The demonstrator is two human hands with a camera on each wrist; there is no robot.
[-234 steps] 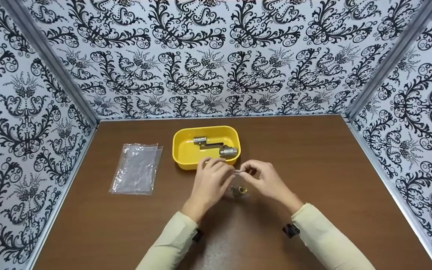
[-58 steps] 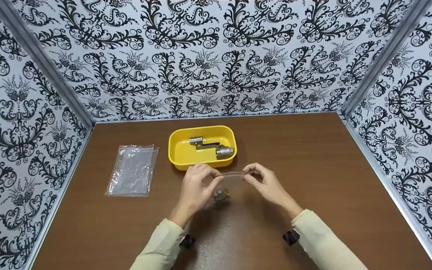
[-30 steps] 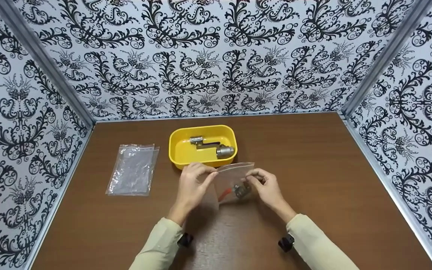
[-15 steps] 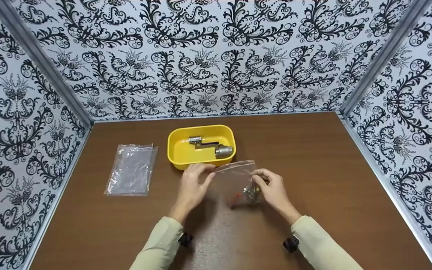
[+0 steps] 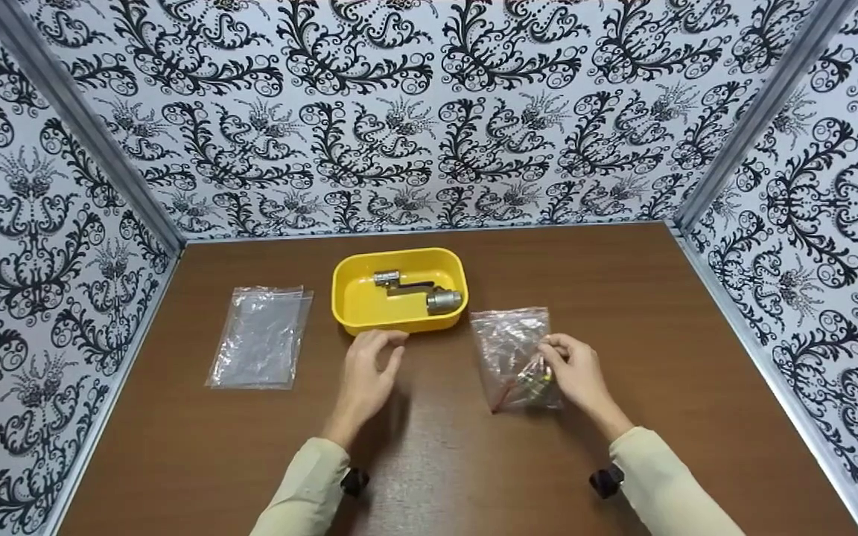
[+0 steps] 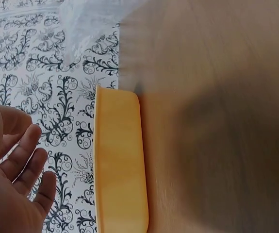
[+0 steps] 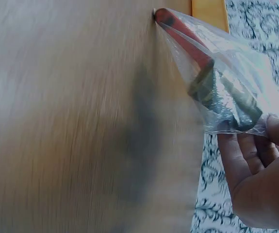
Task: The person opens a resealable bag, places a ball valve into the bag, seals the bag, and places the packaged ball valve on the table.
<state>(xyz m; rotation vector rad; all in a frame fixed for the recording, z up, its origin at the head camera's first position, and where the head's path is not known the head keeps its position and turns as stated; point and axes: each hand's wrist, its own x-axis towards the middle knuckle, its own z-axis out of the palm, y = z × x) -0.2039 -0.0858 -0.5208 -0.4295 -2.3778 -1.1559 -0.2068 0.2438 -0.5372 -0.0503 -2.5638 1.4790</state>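
Observation:
My right hand (image 5: 579, 372) pinches the right edge of a clear zip bag (image 5: 507, 335), lifted just over the table right of the yellow tray. Inside the bag is a ball valve (image 7: 226, 94) with a red lever handle (image 7: 185, 36). In the right wrist view the thumb presses the film against the fingers beside the valve body. My left hand (image 5: 366, 376) holds nothing; its fingers are relaxed in front of the tray, apart from the bag. In the left wrist view the left hand (image 6: 18, 170) shows loosely bent fingers beside the tray's wall.
A yellow tray (image 5: 347, 326) holds a small valve (image 5: 386, 278) with a dark lever and a larger metal valve (image 5: 444, 300). Flat clear zip bags (image 5: 261, 339) lie on the brown table (image 5: 429, 476) at left. Patterned walls enclose the back and sides.
The left hand has let go of the bag's top edge and drawn back left. The right hand has carried the bag with the valve to the right.

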